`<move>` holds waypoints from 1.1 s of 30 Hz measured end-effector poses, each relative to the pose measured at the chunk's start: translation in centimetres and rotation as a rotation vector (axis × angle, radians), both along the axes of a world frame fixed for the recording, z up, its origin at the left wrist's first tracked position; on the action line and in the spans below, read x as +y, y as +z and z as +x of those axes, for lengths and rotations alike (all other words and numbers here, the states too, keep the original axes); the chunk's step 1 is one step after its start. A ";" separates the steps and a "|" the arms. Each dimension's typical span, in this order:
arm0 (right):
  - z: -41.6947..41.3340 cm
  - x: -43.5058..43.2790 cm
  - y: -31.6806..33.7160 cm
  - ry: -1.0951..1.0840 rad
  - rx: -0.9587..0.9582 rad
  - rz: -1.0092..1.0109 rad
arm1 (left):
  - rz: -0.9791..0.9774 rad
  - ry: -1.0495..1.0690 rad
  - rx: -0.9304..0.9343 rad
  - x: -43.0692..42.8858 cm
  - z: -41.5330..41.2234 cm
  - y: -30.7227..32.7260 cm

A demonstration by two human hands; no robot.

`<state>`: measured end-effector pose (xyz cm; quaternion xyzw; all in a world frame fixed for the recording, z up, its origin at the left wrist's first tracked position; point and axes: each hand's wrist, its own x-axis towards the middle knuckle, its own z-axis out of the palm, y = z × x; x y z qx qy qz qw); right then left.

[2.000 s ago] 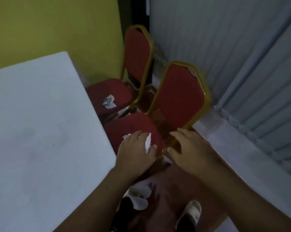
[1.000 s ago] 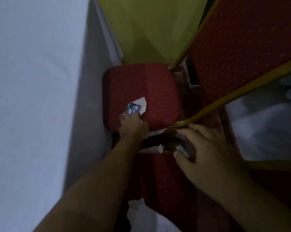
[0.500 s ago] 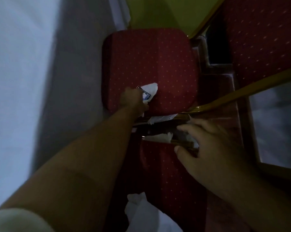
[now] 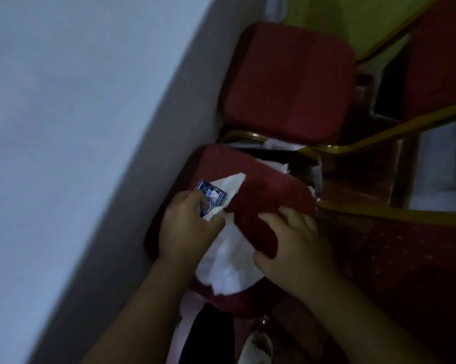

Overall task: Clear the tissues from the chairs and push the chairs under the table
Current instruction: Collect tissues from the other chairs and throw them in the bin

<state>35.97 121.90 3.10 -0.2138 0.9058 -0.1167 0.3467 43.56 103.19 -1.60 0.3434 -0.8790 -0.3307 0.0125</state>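
Note:
Two red chairs with gold frames stand beside the white table [image 4: 77,122]. The far chair's seat [image 4: 290,85] is bare. Over the near chair's seat [image 4: 263,200] my left hand [image 4: 187,229] is closed on white tissues and a small blue printed wrapper [image 4: 212,197]. More white tissue [image 4: 229,264] hangs down from that hand. To the right, my right hand [image 4: 292,245] rests with spread fingers on the near seat's edge, beside the tissue. Scraps of white tissue [image 4: 276,145] lie in the gap between the two seats.
The near chair's red backrest with its gold rim [image 4: 395,214] runs along the right. A yellow-green wall [image 4: 347,19] stands behind the far chair. A shoe [image 4: 255,348] shows on the floor below the seat. The tablecloth side hangs close against both seats.
My left hand lifted the printed wrapper and tissue off the far seat and drew back over the near seat. My right hand moved from the frame between the chairs onto the near seat.

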 end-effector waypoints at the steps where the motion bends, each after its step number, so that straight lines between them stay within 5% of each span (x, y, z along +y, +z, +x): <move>1: 1.0 -0.1 -1.1 0.013 -0.018 -0.004 | -0.002 0.044 -0.012 0.4 2.6 -0.2; 8: 7.0 -4.9 -11.4 0.138 -0.083 0.044 | 0.029 0.230 -0.065 1.9 14.8 -5.2; 13: 8.0 -7.5 -17.6 0.327 0.153 0.125 | -0.032 0.224 -0.045 2.7 17.6 -7.6; 16: 8.0 -7.4 -18.6 0.276 0.144 -0.096 | -0.080 0.188 -0.024 3.1 18.7 -7.7; 33: 24.0 -3.9 10.3 0.447 0.082 -0.408 | -0.045 0.162 0.107 6.9 31.5 14.4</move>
